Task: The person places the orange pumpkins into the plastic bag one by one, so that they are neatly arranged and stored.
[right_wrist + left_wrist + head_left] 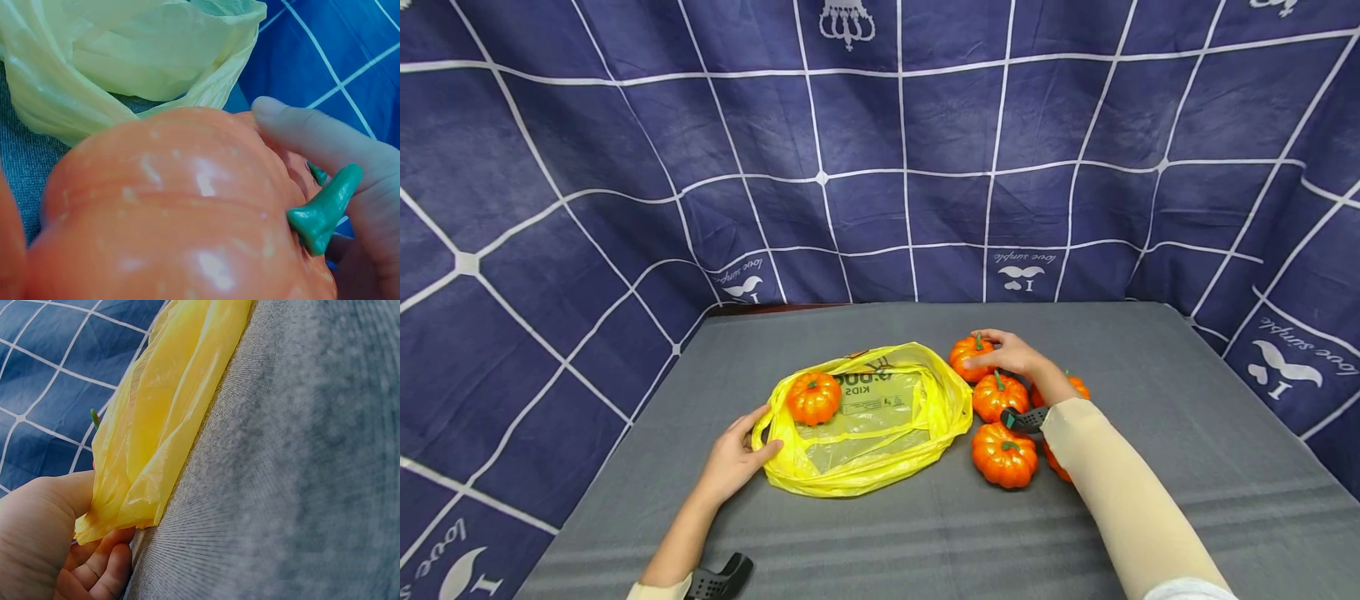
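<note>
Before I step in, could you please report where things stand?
Left hand gripping yellow bag. Right hand round rear pumpkin. One pumpkin inside bag; nothing across its mouth.

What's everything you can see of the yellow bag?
The yellow bag looks like thin, crinkled, translucent plastic, with dark lettering including KIDS showing inside. It lies on the grey cloth, mouth spread open and upward. An orange pumpkin sits within the mouth, toward the left. The left hand pinches its left rim.
</note>
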Available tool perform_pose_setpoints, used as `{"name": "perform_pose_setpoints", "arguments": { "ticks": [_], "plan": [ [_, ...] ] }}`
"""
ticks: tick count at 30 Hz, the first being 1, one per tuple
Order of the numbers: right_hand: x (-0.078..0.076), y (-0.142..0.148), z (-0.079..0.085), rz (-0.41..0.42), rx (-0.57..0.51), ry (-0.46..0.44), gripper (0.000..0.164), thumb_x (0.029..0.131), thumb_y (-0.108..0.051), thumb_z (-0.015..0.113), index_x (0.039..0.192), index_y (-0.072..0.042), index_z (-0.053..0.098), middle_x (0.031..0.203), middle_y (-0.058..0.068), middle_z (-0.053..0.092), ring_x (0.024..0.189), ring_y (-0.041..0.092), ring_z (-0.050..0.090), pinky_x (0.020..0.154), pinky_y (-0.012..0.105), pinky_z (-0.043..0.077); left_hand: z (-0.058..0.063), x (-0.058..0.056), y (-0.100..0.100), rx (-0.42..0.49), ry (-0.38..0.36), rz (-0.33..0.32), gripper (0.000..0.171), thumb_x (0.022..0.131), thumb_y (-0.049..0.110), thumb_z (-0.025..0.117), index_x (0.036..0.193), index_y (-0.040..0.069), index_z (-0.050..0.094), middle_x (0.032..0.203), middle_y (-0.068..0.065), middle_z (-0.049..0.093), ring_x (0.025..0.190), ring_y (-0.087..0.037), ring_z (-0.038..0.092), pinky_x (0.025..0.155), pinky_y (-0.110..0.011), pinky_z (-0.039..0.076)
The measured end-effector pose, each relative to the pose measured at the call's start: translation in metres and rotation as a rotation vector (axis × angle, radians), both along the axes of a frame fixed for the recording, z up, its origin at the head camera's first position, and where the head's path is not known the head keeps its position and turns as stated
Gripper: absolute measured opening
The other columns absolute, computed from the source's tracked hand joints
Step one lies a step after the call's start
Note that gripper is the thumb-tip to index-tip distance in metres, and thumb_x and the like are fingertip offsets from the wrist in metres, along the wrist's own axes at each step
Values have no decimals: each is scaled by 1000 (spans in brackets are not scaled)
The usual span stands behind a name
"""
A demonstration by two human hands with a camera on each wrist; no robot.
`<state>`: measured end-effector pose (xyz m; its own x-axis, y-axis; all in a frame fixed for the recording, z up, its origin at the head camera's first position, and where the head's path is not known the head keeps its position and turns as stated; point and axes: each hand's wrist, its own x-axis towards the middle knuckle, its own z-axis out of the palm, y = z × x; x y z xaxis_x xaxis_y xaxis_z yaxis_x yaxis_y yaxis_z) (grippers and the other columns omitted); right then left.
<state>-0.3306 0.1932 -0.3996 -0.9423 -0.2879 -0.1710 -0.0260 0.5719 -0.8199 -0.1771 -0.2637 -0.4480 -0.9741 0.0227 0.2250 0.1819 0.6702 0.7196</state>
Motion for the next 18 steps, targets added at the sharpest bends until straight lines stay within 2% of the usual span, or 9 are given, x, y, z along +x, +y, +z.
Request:
{"name": "perform_pose_setpoints", "arguments": {
  "ticks": [5, 18],
  "plan": [
    [-2, 0, -3, 9, -7, -1, 84, 78, -30, 81, 148, -7, 40, 140, 23, 45, 117, 36, 51, 100, 47, 40, 0, 0, -1, 4, -1, 0, 65, 86, 16, 75, 140, -4, 48, 122, -23, 57, 84, -19, 59, 70, -26, 48],
    [0, -3, -1, -14, -47, 40, 79, 79, -27, 81, 144, -4, 43, 135, 24, 49, 114, 35, 52, 98, 44, 41, -1, 0, -1, -3, 11, -2, 64, 85, 15, 75, 139, -5, 49, 120, -22, 58, 81, -18, 57, 69, -27, 47]
  ]
}}
